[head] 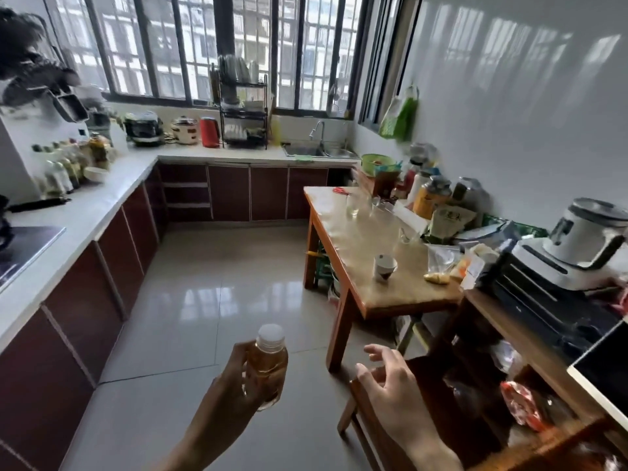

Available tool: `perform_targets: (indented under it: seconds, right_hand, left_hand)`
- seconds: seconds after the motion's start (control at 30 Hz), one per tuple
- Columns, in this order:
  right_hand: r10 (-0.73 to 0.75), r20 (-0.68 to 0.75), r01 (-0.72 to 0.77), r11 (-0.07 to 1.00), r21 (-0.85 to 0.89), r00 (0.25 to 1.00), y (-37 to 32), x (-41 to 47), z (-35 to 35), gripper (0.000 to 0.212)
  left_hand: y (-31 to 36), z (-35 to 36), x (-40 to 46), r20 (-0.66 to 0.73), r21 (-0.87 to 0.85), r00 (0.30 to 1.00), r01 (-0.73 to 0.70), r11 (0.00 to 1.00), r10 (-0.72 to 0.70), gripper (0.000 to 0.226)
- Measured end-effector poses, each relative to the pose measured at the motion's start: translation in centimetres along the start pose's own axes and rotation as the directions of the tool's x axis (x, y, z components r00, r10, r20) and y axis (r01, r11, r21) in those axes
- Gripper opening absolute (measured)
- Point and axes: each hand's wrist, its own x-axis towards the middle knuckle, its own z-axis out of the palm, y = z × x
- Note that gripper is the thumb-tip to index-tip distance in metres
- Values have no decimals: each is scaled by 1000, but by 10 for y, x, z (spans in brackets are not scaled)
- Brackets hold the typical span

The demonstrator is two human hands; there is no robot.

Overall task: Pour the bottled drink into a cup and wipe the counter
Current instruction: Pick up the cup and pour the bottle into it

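My left hand (234,379) holds a small clear bottle (268,365) of amber drink upright over the floor, its white cap on. My right hand (390,379) hovers to the right of it, fingers spread and holding nothing. A small white cup (384,266) stands on the wooden table (356,239) ahead on the right. Farther back on that table are a clear glass (353,203) and a small glass cup (406,234).
A white counter (102,202) runs along the left wall and the back to a sink (319,151). Jars, bags and a white kitchen machine (584,243) crowd the table's right side. A dark wooden shelf (509,385) stands at the lower right. Tiled floor lies between.
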Motion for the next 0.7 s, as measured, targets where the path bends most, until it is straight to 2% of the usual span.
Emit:
perform_targets:
  seconds: [0.27,0.4,0.53,0.63,0.7]
  right_hand:
    - [38,48,-35,998,-56,998,6,161,5,39]
    - [89,-5,-89,993,-78,996,13,235,20,41]
    - [174,-77,-183,974,-130,982,27,309,32,52]
    - [219,-120,-237,959,-156,968,34,348,27,61]
    - [265,-166,-287,950,-124,950,43,375,27,68]
  left_hand:
    - [-1,22,149,41,-49,999,10,999,-8,52]
    - [-24,33,233,77,-83,997,-10,997,16,78]
    - [-36,46,323,164,-95,985,-29,995,45,78]
    - [-35,57,369,230,-86,971,-50,995,69,57]
    - [-36,66,406,299,-91,949,-78,993,101,54]
